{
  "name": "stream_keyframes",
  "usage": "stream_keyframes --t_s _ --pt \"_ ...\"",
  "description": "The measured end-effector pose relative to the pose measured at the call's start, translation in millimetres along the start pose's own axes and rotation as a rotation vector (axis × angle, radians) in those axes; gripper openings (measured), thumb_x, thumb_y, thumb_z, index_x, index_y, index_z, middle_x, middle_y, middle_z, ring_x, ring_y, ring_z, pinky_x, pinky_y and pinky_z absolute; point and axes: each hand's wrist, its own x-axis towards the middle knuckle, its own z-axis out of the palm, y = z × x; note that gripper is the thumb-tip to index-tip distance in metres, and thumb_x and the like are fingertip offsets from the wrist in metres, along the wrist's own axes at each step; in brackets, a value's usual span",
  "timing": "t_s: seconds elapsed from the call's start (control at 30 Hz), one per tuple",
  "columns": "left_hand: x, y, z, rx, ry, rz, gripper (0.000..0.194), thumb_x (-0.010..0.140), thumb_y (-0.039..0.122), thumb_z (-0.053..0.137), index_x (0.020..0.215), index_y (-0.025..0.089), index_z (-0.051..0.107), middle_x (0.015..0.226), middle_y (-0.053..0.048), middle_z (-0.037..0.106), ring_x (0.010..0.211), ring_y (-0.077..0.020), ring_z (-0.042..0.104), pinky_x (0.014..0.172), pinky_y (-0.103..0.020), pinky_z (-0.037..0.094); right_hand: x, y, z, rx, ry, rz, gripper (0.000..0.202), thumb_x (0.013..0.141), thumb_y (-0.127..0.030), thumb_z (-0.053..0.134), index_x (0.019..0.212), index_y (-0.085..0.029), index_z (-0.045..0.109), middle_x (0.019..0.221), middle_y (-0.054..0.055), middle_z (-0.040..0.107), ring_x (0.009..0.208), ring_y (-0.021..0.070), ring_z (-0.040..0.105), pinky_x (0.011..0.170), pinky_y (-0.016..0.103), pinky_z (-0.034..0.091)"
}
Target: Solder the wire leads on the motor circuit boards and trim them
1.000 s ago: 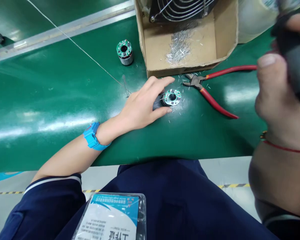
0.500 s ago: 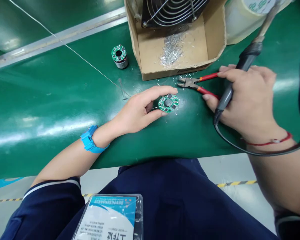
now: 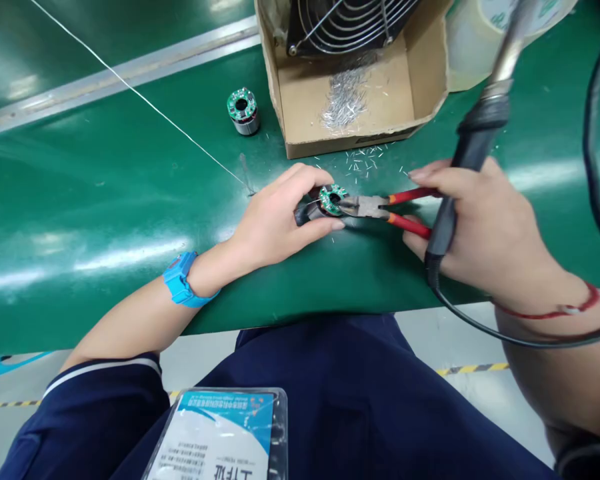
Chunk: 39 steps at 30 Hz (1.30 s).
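Note:
My left hand (image 3: 285, 217) grips a small motor (image 3: 316, 211) from its left side, thumb and fingers around it. The round green circuit board (image 3: 329, 193) on its end faces up and toward the right. Red-handled cutting pliers (image 3: 367, 207) are in my right hand (image 3: 495, 227), their jaws at the board's right edge. Whether the jaws have closed on a pin is too small to tell. A soldering iron (image 3: 447, 220) is held in the same right hand, lying across the palm with its metal end pointing up and away.
A cardboard box (image 3: 310, 148) holding a fan (image 3: 350, 27) and a heap of metal clippings (image 3: 345, 103) stands at the back. More clippings (image 3: 365, 160) lie before it. Another motor (image 3: 243, 112) stands left of the box. Solder wire (image 3: 145, 99) stretches across the left; a tape roll (image 3: 473, 47) sits behind.
The pliers have moved left, from apart to touching the board. My left hand has tilted the motor, so its side now shows. The soldering iron has shifted left with my right hand.

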Motion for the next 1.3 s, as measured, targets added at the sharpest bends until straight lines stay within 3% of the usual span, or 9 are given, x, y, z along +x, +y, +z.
stream_keyframes --t_s 0.1,0.27,0.5,0.6,0.73,0.87,1.0,1.13,1.3 --pt "-1 1 -0.8 0.053 -0.009 0.01 0.035 0.083 0.029 0.079 0.111 0.022 0.059 0.106 -0.005 0.067 0.101 -0.0222 0.065 0.079 -0.034 0.053 5 -6 -9 -0.213 -0.121 -0.046 0.045 0.087 -0.039 0.051 0.129 -0.024 0.05 0.1 0.01 0.064 0.084 0.0253 0.052 0.071 0.042 0.047" --pt "-1 -1 0.0 0.12 -0.004 0.029 0.033 0.084 0.031 0.076 0.112 0.022 0.059 0.108 -0.005 0.067 0.101 -0.0218 0.063 0.079 -0.033 0.052 7 -14 -14 -0.283 -0.086 -0.131 0.03 0.096 -0.042 0.045 0.115 -0.024 0.058 0.075 0.004 0.056 0.071 0.0191 0.051 0.06 0.032 0.039" --pt "1 -8 -22.8 0.169 0.225 0.051 0.036 0.09 0.041 0.07 0.119 0.023 0.059 0.11 -0.007 0.067 0.102 -0.0223 0.064 0.075 -0.033 0.052 27 -14 1 -0.46 0.107 0.312 0.046 0.087 -0.045 0.059 0.122 -0.015 0.059 0.093 0.011 0.069 0.081 0.0263 0.061 0.064 0.035 0.04" --pt "13 -34 -45.6 0.215 0.4 -0.011 0.036 0.093 0.048 0.063 0.122 0.026 0.058 0.112 -0.007 0.066 0.094 -0.0188 0.063 0.069 -0.03 0.049 36 -9 8 -0.435 0.072 0.462 0.055 0.082 -0.046 0.064 0.125 -0.013 0.058 0.102 0.017 0.069 0.087 0.0318 0.061 0.071 0.041 0.044" --pt "52 -89 -74.2 0.167 0.558 -0.127 0.025 0.095 0.033 0.062 0.116 0.021 0.058 0.106 -0.006 0.069 0.092 -0.0156 0.064 0.077 -0.029 0.05 37 0 17 -0.275 0.115 0.408 0.055 0.083 -0.055 0.063 0.122 -0.017 0.06 0.107 0.016 0.069 0.099 0.0335 0.062 0.086 0.048 0.048" --pt "94 -137 -101.5 0.262 0.54 -0.46 0.027 0.088 0.022 0.067 0.113 0.015 0.062 0.117 -0.008 0.071 0.106 -0.0173 0.064 0.095 -0.031 0.05 34 16 20 -0.147 0.299 0.38 0.057 0.086 -0.062 0.056 0.115 -0.015 0.066 0.094 0.014 0.069 0.09 0.0316 0.063 0.085 0.051 0.05" --pt "114 -160 -123.7 0.358 0.543 -0.635 0.034 0.09 0.026 0.062 0.122 0.013 0.064 0.121 -0.012 0.071 0.115 -0.0238 0.065 0.101 -0.033 0.049 33 25 19 -0.017 0.386 0.38 0.043 0.096 -0.048 0.047 0.116 -0.015 0.067 0.095 0.013 0.072 0.085 0.0239 0.066 0.085 0.041 0.053" --pt "123 -160 -134.5 0.438 0.493 -0.707 0.048 0.091 0.028 0.06 0.136 0.013 0.058 0.135 -0.017 0.064 0.125 -0.0298 0.062 0.105 -0.038 0.048 31 25 23 0.062 0.406 0.416 0.044 0.096 -0.048 0.049 0.12 -0.016 0.066 0.112 0.014 0.073 0.093 0.0234 0.07 0.083 0.037 0.055" --pt "152 -146 -137.5 0.51 0.399 -0.595 0.068 0.093 0.035 0.057 0.154 0.013 0.038 0.156 -0.018 0.045 0.143 -0.0327 0.047 0.117 -0.042 0.04 39 24 28 0.121 0.405 0.477 0.052 0.097 -0.048 0.045 0.138 -0.016 0.054 0.114 0.013 0.071 0.092 0.0197 0.071 0.081 0.034 0.059"
